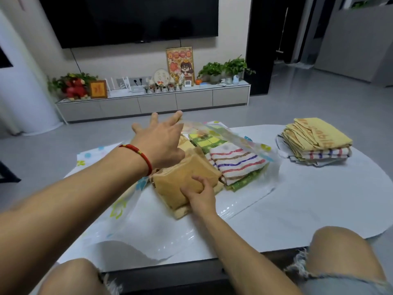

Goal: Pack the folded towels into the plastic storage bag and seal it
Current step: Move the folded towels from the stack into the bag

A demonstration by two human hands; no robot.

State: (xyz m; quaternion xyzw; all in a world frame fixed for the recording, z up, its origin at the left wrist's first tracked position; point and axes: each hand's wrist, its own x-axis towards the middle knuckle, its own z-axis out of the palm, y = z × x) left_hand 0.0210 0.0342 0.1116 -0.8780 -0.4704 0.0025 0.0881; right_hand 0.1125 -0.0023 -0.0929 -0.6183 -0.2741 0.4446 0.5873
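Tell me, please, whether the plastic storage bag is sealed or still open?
Open: the left hand lifts the plastic storage bag flap above the towels.

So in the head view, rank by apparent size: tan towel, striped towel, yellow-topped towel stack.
1. Yellow-topped towel stack, though farther away.
2-3. Tan folded towel and striped folded towel look alike; partly hidden, so unranked.

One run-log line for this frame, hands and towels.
left hand: open, lifting bag flap | right hand: grips tan towel at bag mouth | striped towel: inside | stack: unpacked
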